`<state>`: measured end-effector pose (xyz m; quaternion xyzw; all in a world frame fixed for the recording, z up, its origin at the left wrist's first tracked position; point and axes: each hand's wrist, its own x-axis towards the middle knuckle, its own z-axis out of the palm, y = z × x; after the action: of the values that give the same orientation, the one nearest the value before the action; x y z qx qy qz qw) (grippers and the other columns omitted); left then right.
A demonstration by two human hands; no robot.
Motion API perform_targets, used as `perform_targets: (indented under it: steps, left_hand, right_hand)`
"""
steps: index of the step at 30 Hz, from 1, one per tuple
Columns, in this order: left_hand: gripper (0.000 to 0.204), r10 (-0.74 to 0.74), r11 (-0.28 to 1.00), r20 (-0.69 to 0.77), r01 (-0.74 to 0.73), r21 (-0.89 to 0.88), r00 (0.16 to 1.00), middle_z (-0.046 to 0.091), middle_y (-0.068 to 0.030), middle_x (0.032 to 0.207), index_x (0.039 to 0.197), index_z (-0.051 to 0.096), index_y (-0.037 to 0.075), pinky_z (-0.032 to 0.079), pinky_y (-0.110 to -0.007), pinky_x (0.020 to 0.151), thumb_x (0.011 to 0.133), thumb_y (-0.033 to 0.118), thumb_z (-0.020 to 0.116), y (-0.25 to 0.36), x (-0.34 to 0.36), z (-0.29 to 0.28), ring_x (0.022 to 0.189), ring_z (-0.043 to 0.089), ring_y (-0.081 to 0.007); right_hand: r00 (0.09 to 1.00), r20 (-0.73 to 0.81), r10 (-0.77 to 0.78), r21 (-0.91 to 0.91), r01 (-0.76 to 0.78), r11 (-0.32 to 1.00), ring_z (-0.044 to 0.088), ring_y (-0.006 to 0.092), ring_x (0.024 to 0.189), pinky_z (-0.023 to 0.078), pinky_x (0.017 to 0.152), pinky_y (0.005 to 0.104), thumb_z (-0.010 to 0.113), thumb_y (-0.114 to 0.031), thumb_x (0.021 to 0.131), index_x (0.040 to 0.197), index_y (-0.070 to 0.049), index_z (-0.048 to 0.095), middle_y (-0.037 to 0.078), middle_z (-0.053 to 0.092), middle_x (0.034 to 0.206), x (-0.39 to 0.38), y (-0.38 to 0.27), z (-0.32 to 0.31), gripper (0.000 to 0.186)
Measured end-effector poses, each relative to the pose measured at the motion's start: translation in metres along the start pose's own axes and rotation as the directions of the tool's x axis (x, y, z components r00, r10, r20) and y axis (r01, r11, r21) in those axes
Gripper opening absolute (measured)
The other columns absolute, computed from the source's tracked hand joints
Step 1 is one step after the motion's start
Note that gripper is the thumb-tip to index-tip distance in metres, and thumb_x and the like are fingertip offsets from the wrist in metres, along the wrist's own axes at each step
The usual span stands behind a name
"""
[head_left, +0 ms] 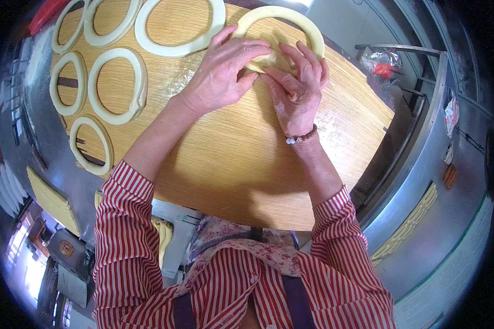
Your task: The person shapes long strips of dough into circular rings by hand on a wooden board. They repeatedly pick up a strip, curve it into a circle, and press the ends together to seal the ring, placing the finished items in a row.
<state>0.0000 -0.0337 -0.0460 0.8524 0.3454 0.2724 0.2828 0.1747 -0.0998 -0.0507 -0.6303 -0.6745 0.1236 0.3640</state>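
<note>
A pale dough ring [291, 15] lies at the far edge of the wooden board, and both of my hands are at its near side. The thumb and fingers of my left hand [219, 71] pinch the dough there. My right hand [299, 85], with a beaded bracelet at its wrist, grips the same stretch of dough from the other side, its fingertips close to the left thumb. The hands partly hide the near part of this ring. To the left of it lies another large dough ring [142, 27], apart from my hands.
More dough rings [140, 82] lie along the left of the wooden board [230, 159]. A metal frame [442, 82] stands at the right, with a clear plastic bag [376, 57] beside it. Folded dough sheets [52, 200] lie at lower left, and dough strips [406, 225] at lower right.
</note>
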Motion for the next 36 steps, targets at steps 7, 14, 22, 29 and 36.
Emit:
perform_targets:
  steps: [7, 14, 22, 29, 36]
  left_hand:
    - [0.050, -0.075, 0.997, 0.122, 0.077, -0.013, 0.990, 0.068, -0.0122, 0.116, 0.133, 0.055, 0.007, 0.022, -0.048, 0.119, 0.083, -0.001, 0.055, 0.010, 0.010, -0.010, 0.112, 0.062, -0.0238]
    - [0.052, -0.202, 0.978, 0.333, 0.172, 0.118, 0.921, 0.069, -0.0144, 0.116, 0.138, 0.053, 0.007, 0.020, -0.045, 0.120, 0.088, -0.006, 0.045, 0.020, 0.032, -0.012, 0.117, 0.060, -0.0253]
    - [0.037, -0.236, 0.964, 0.324, 0.262, -0.038, 0.916, 0.072, -0.0077, 0.113, 0.130, 0.061, 0.012, 0.029, -0.040, 0.116, 0.097, 0.003, 0.050, 0.015, 0.041, -0.016, 0.113, 0.060, -0.0231]
    - [0.034, -0.388, 0.862, 0.425, 0.486, -0.147, 0.818, 0.073, -0.0067, 0.110, 0.129, 0.061, 0.008, 0.045, -0.035, 0.104, 0.096, 0.004, 0.057, 0.020, 0.051, -0.015, 0.111, 0.061, -0.0188]
    - [0.030, -0.356, 0.878, 0.415, 0.451, -0.157, 0.837, 0.074, -0.0147, 0.104, 0.118, 0.067, 0.003, 0.055, -0.035, 0.088, 0.088, 0.004, 0.069, 0.017, 0.061, -0.010, 0.096, 0.070, -0.0213]
  right_hand:
    - [1.000, 0.022, 0.009, -0.040, -0.008, 0.999, 0.048, 0.0278, 0.133, 0.021, 0.116, 0.0480, 0.084, -0.017, 0.071, 0.092, -0.018, 0.080, 0.001, 0.063, 0.133, -0.006, -0.003, -0.004, 0.021]
    - [0.991, 0.134, 0.027, -0.186, -0.002, 0.983, 0.045, 0.0285, 0.136, 0.016, 0.117, 0.0523, 0.079, -0.022, 0.080, 0.106, -0.022, 0.078, 0.002, 0.056, 0.142, -0.017, 0.000, -0.015, 0.026]
    - [0.989, 0.149, -0.028, -0.125, 0.046, 0.991, 0.045, 0.0299, 0.135, 0.016, 0.114, 0.0614, 0.075, -0.024, 0.081, 0.109, -0.024, 0.076, 0.005, 0.051, 0.146, -0.015, 0.003, -0.019, 0.028]
    - [0.986, 0.169, -0.013, -0.118, 0.033, 0.992, 0.044, 0.0304, 0.136, 0.017, 0.116, 0.0584, 0.078, -0.023, 0.078, 0.108, -0.028, 0.076, 0.004, 0.052, 0.146, -0.014, 0.005, -0.022, 0.031]
    - [0.995, 0.094, -0.024, -0.043, 0.028, 0.999, 0.048, 0.0302, 0.133, 0.023, 0.114, 0.0562, 0.083, -0.016, 0.070, 0.091, -0.021, 0.079, 0.005, 0.056, 0.141, -0.011, 0.018, -0.017, 0.021]
